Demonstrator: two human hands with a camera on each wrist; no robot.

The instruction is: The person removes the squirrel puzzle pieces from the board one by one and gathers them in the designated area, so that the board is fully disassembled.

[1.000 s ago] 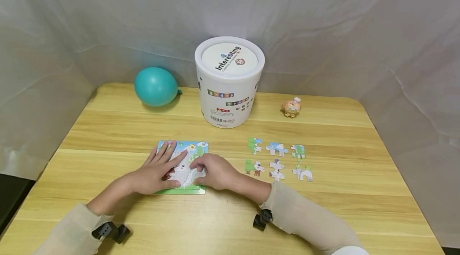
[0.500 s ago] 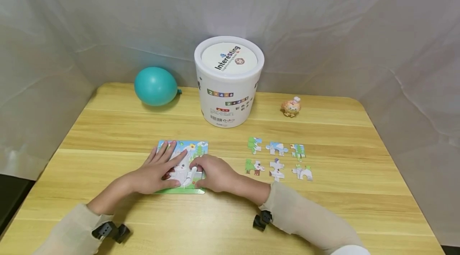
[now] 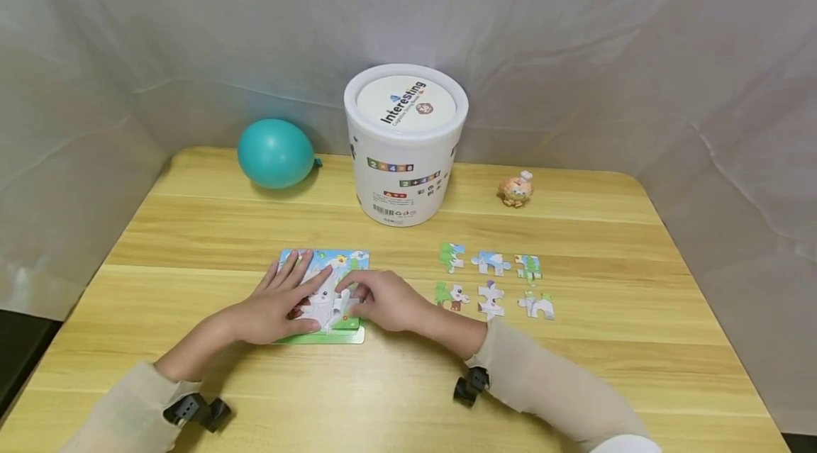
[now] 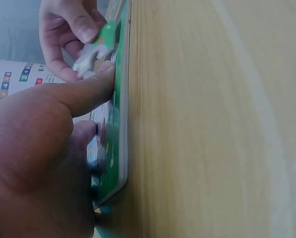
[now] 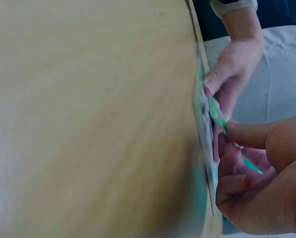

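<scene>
puzzle work partway along, to judge by the spread: six loose, flat cardboard jigsaw pieces in a back row and a front row of three each on the yellow wood-grain table, well apart from the rectangular green-and-blue cardboard puzzle board. one more piece, green and greyish white with a curved edge, pinched between thumb and fingers of the right hand, tilted over the near right part of the board. left hand laid on the board, fingers spread, grasping nothing. rabbit, sky and trees apparently in place there; beneath the palm, impossible to tell. seventh piece in between, coming out or going in: unclear.
</scene>
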